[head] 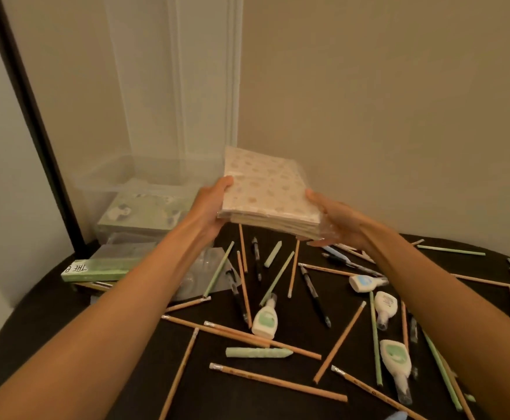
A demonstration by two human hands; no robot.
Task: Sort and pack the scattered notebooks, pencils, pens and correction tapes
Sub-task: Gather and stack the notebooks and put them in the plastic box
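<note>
**Wrapped notebook stack held above the clutter: slip and knock risks**

Hands. My view shows the left hand [214, 204] gripping the left edge of the stack of notebooks [265, 192], thumb over the top and fingers underneath. The right hand [335, 219] cups the near right corner from below, with the thumb along the edge. Neither hand has anything else in it.

Position. The stack is in the centre of the frame, held clear of the table [247, 400]. It is just right of the clear bin [96, 177], which already contains green notebooks [144, 212].

Risks, as I judge them:
- The stack looks wrapped in clear film. The film may slide against the palms, or the notebooks may shift inside it and fan out, because only two edges are held.
- The left edge of the stack could catch the bin's right wall on the way in and tip the stack or push the bin.
- A tall clear panel [171, 86], possibly the lid, stands behind the bin. A nudge could bring it down.
- Both forearms pass low over the pencils [278, 381], pens [314, 295] and correction tapes [265, 319] across the lower frame. A dropped stack or a dragging arm could roll the round items towards the table edge at the right.
- I cannot tell how much room is left in the bin.
</note>
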